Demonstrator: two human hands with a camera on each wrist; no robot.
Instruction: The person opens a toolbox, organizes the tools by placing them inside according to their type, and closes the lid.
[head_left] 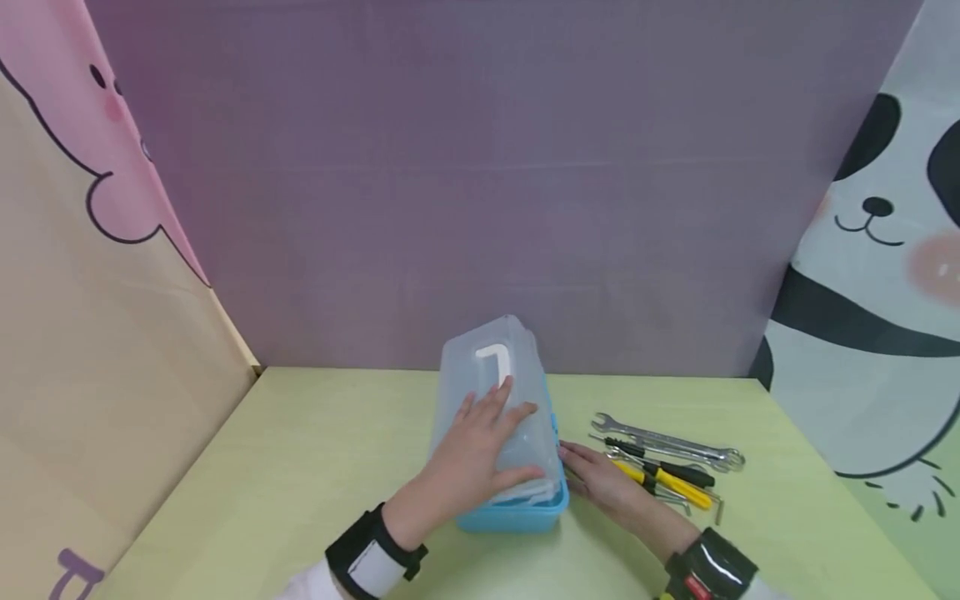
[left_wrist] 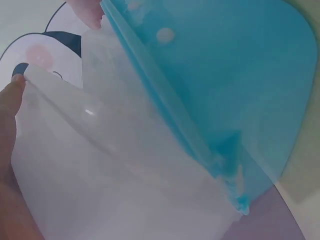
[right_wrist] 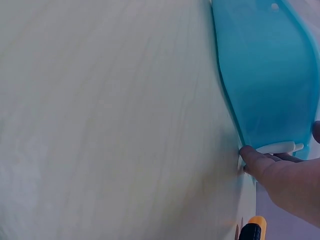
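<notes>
A toolbox with a light blue base [head_left: 510,521] and a translucent lid [head_left: 457,367] stands on the table, a white handle [head_left: 492,354] set into its top. My left hand [head_left: 476,454] rests on the lid, fingers spread. In the left wrist view, parts of the hand [left_wrist: 12,120] show at the left edge, beside the cloudy lid [left_wrist: 125,165]. Against the box's right side, my right hand [head_left: 603,483] has its fingers fairly straight. In the right wrist view, they touch the box's side by a white latch [right_wrist: 280,147]. I cannot tell whether the lid is fully closed.
Right of my right hand lie metal wrenches [head_left: 675,443], black-handled screwdrivers [head_left: 686,473], a yellow-handled screwdriver [head_left: 684,488] and small hex keys [head_left: 720,508]. A grey-purple cloth wall [head_left: 480,183] rises behind the table [head_left: 337,442]. Printed panels stand at both sides.
</notes>
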